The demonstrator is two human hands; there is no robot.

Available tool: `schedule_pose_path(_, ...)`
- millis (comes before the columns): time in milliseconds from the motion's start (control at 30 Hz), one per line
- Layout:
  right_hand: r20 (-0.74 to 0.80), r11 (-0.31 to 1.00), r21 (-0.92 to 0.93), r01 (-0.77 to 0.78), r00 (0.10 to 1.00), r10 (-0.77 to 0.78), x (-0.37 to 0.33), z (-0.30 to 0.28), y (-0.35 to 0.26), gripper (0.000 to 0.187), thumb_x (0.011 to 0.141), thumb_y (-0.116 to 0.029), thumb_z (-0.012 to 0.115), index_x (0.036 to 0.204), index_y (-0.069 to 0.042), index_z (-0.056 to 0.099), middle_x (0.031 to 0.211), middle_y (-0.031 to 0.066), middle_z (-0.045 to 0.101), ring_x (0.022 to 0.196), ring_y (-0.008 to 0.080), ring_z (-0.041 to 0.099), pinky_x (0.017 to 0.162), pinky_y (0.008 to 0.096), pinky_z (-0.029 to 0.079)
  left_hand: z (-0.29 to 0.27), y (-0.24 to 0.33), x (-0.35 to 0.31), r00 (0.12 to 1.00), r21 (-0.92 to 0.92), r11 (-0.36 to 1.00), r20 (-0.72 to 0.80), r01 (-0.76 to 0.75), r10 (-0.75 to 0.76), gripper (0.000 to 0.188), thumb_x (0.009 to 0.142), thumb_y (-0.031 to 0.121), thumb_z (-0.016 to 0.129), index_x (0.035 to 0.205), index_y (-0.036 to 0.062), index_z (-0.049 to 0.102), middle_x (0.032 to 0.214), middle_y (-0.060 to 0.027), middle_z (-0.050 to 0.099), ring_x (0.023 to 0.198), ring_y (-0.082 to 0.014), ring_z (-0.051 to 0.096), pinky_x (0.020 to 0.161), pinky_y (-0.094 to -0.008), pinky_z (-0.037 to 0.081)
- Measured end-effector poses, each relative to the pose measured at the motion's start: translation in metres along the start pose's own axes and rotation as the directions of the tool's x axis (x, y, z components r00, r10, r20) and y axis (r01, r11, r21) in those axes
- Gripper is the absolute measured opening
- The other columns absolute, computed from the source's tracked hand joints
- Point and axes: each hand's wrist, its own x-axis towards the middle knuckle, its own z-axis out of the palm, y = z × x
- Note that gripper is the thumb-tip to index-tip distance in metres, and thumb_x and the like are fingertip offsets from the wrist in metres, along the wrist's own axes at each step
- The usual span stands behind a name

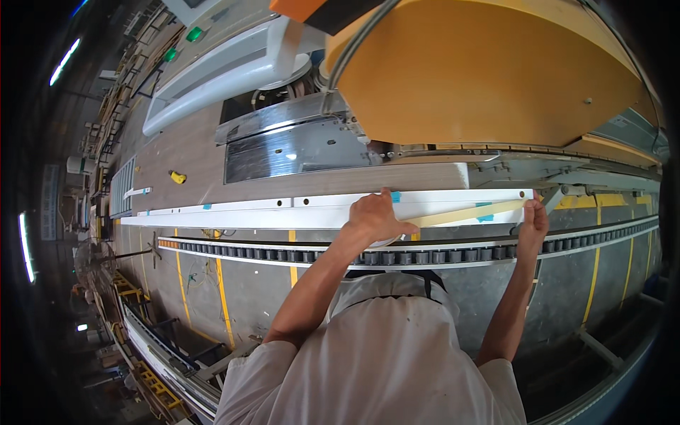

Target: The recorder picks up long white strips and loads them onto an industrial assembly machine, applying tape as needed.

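A pale yellow strip of tape [464, 212] stretches between my two hands, slanting over a long white panel [248, 214]. My left hand [375, 216] is closed at the strip's left end, with the edge of a tape roll [387, 242] showing below its palm. At the panel's right end my right hand [535, 218] pinches the other end of the strip. The panel has several dark round holes and small teal tape pieces [484, 212] on its face. My left fingers hide part of the panel's far edge.
A roller track [283, 253] runs between the panel and my body. Beyond the panel are a brown work surface [202, 152], a yellow tool [177, 177], a metal machine bed [283, 152] and a large orange machine housing [482, 71]. Yellow lines [224, 297] mark the grey floor.
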Motion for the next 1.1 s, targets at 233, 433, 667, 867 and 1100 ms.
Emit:
schedule_pose_path(233,-0.085,0.967,-0.096,0.234,0.966,-0.243,-0.01,0.016,0.002,0.005,0.091,-0.008,0.064,0.096,-0.006,0.064,0.108,0.007,0.063,0.101,0.0151,0.058,0.086,0.0272,0.046,-0.009,-0.011,-0.028,0.98,-0.139,0.99,-0.199,0.001,-0.028,0.12,0.06,0.064,0.08,0.144,-0.0085,0.033,0.108,-0.0257,0.067,0.101,-0.0369,0.067,0.086,-0.0393,0.053)
schedule_pose_path(433,-0.149,0.999,0.03,-0.026,0.988,0.03,-0.028,0.014,-0.032,0.006,0.09,-0.008,0.066,0.094,-0.004,0.065,0.08,-0.0032,0.061,0.07,0.0051,0.051,0.063,0.0209,0.042,-0.008,-0.014,-0.054,0.935,-0.386,0.889,-0.337,-0.244,0.111,0.042,0.081,0.027,0.077,0.109,-0.0022,0.066,0.058,-0.0062,0.06,0.053,-0.006,0.05,0.05,-0.0243,0.04)
schedule_pose_path(667,-0.159,0.967,-0.242,-0.086,0.986,0.048,-0.007,0.029,-0.037,0.008,0.088,-0.008,0.068,0.089,-0.001,0.067,0.078,-0.0013,0.062,0.069,0.0053,0.052,0.065,0.0222,0.043,0.011,-0.01,-0.027,0.724,-0.158,0.931,-0.675,-0.33,0.142,0.025,0.084,0.027,0.074,0.092,0.0029,0.071,0.056,-0.009,0.062,0.048,-0.0139,0.053,0.051,-0.0295,0.042)
schedule_pose_path(867,-0.206,0.914,-0.406,0.025,0.971,-0.118,-0.006,0.039,-0.032,0.009,0.084,-0.008,0.07,0.086,0.0,0.069,0.074,0.0035,0.06,0.067,0.012,0.052,0.065,0.0266,0.045,0.011,-0.007,-0.023,0.683,-0.047,0.96,-0.712,-0.276,0.162,0.027,0.081,0.031,0.076,0.086,0.0044,0.071,0.062,-0.0148,0.066,0.055,-0.0293,0.064,0.058,-0.0364,0.049)
schedule_pose_path(1100,-0.245,0.919,-0.394,0.009,0.963,-0.115,-0.009,0.044,-0.029,0.007,0.084,-0.008,0.07,0.085,-0.001,0.069,0.073,0.0025,0.058,0.066,0.0114,0.051,0.065,0.0256,0.044,0.007,-0.001,-0.026,0.715,-0.047,0.972,-0.686,-0.229,0.135,0.028,0.08,0.032,0.077,0.084,0.0048,0.071,0.066,-0.0168,0.067,0.061,-0.0346,0.065,0.061,-0.0388,0.05)
